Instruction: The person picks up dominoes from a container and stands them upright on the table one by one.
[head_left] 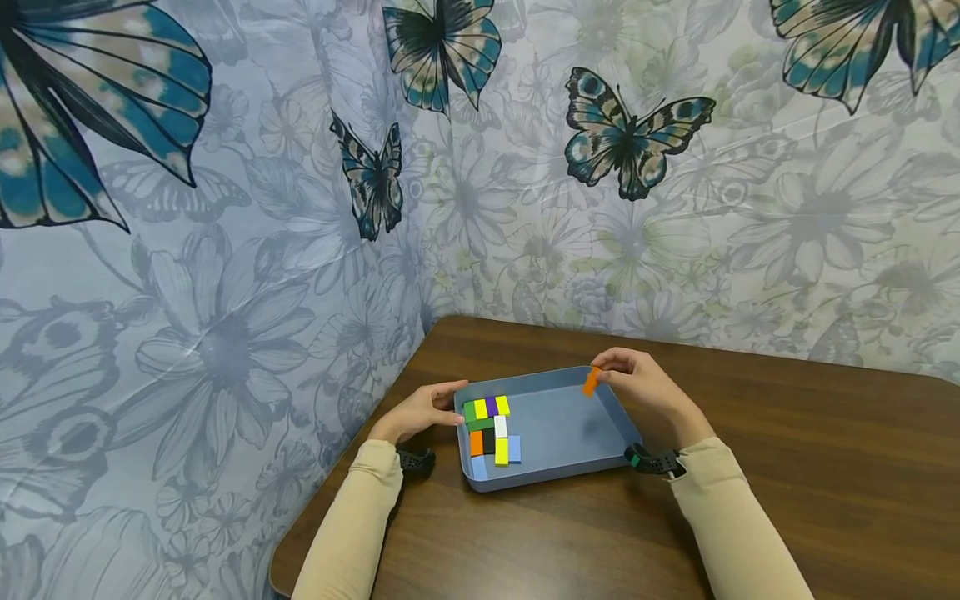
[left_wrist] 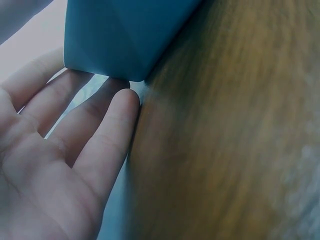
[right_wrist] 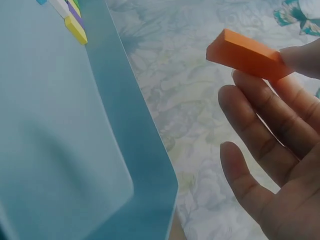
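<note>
An orange wooden block [head_left: 591, 382] is pinched between the thumb and fingers of my right hand [head_left: 641, 383]. In the right wrist view the block [right_wrist: 247, 54] sticks out past the fingertips, apart from the tray wall. A blue-grey tray [head_left: 570, 433] lies below on the table. Several coloured blocks [head_left: 489, 425] sit grouped along its left side: green, yellow, purple, white, black, orange and light blue. At the tray's left end rests my left hand [head_left: 416, 412]; in the left wrist view its fingers [left_wrist: 107, 145] are fairly straight, touching the tray's outer wall.
The brown wooden table [head_left: 810, 442] extends to the right and in front of the tray. Behind it hang butterfly-patterned wall coverings [head_left: 510, 242] that meet in a corner. A dark band [head_left: 656, 460] sits on the right wrist, near the tray's right corner.
</note>
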